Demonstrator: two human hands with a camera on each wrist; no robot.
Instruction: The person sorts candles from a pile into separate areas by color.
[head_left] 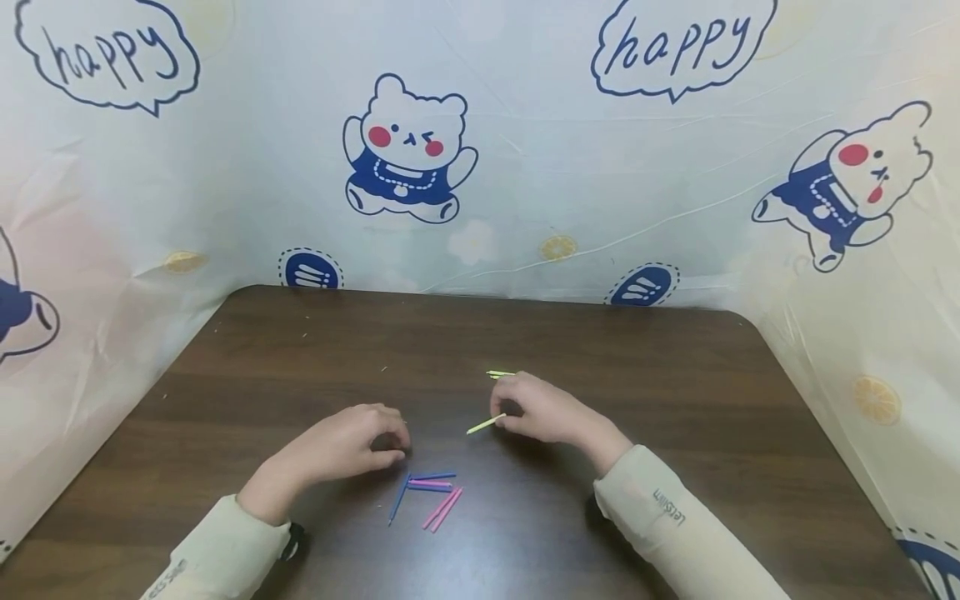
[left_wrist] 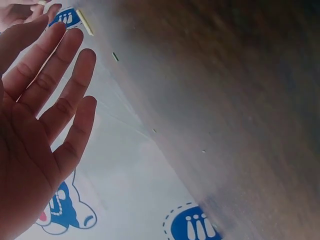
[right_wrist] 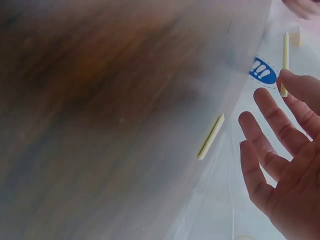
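My right hand (head_left: 543,408) pinches a thin yellow candle (head_left: 483,425) between thumb and index finger. In the right wrist view this candle (right_wrist: 285,60) points upward, and the other fingers are spread. Just beyond that hand, more yellow candles (head_left: 501,373) lie on the table, partly hidden by it in the head view. My left hand (head_left: 345,446) hovers low with loosely bent fingers. Its palm (left_wrist: 30,145) holds nothing in the left wrist view. Below its fingertips lie blue candles (head_left: 399,500) and pink candles (head_left: 442,510), several in a loose group.
The dark wooden table (head_left: 225,400) has a few tiny crumbs on it. A pale printed sheet (head_left: 525,167) with cartoon bears hangs behind and along both sides. A dark band (head_left: 294,542) shows at the left cuff.
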